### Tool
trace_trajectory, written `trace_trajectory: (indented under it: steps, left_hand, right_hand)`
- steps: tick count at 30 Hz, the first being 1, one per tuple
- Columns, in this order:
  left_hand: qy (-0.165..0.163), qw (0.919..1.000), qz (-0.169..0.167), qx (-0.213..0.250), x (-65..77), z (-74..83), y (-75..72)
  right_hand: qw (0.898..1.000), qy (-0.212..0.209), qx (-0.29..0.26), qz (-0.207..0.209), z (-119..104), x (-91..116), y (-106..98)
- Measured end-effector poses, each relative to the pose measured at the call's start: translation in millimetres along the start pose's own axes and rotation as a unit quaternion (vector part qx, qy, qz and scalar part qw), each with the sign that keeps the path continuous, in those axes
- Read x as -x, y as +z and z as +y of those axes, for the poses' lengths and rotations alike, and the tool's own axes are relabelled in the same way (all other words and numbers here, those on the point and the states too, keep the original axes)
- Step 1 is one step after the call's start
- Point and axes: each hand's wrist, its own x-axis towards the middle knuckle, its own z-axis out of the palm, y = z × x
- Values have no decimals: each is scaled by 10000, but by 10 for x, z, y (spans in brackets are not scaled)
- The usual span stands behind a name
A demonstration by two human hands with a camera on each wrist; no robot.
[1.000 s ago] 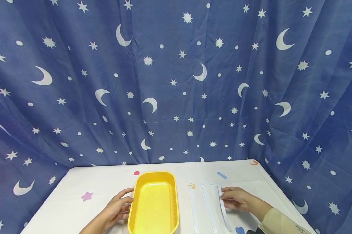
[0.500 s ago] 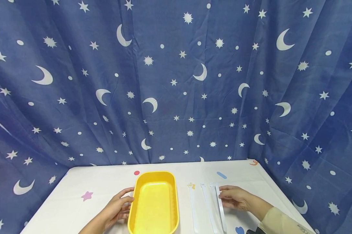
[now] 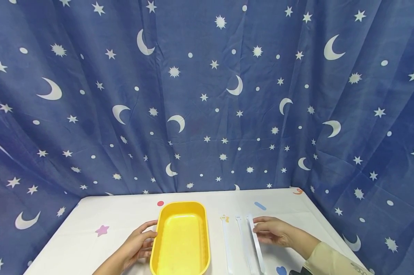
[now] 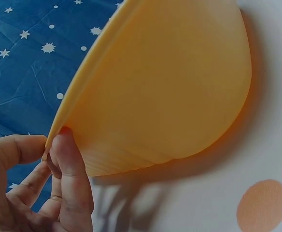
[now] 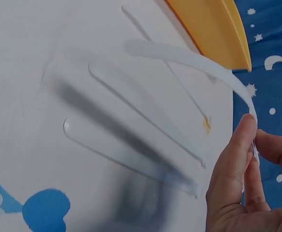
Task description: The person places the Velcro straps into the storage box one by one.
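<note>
At the near right, a pale sleeve (image 3: 330, 259) is worn above a right hand (image 3: 274, 231), by which a white strap (image 5: 204, 64) is held. The strap is clamped near its far end between thumb and fingertips, a short tip left showing past them; the rest is bowed outward from the fingers, raised over the table and pointed back toward the person.

To the left, a yellow tray (image 3: 181, 244) is gripped by a left hand (image 3: 136, 244), its long left rim pinched between thumb and fingers, with fingertips set inside and outside the wall.

Between the tray and the right hand, three more white straps (image 5: 136, 99) are laid lengthwise on the table, apart from one another and untouched by the fingers; a dark shadow is cast between two of them.

The white table (image 3: 131, 214) is printed with coloured shapes, a pink star (image 3: 102, 230) among them. Farthest back, the scene is closed off by a blue curtain (image 3: 193, 89) patterned with moons and stars.
</note>
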Motion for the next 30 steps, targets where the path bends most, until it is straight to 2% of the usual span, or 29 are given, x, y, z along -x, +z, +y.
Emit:
trace_trajectory:
  steps: [4, 11, 30]
  left_hand:
    - [-5, 10000, 12, -4, 1, -7, -1]
    - [-3, 10000, -12, -10, 8, -8, -2]
    - [-1, 9999, 100, 57, 1, -14, 16]
  right_hand:
    - [9999, -1, 27, -152, -16, 29, 56]
    - [9998, 114, -26, -184, -58, 53, 136]
    - [9980, -39, 35, -628, -206, 82, 339]
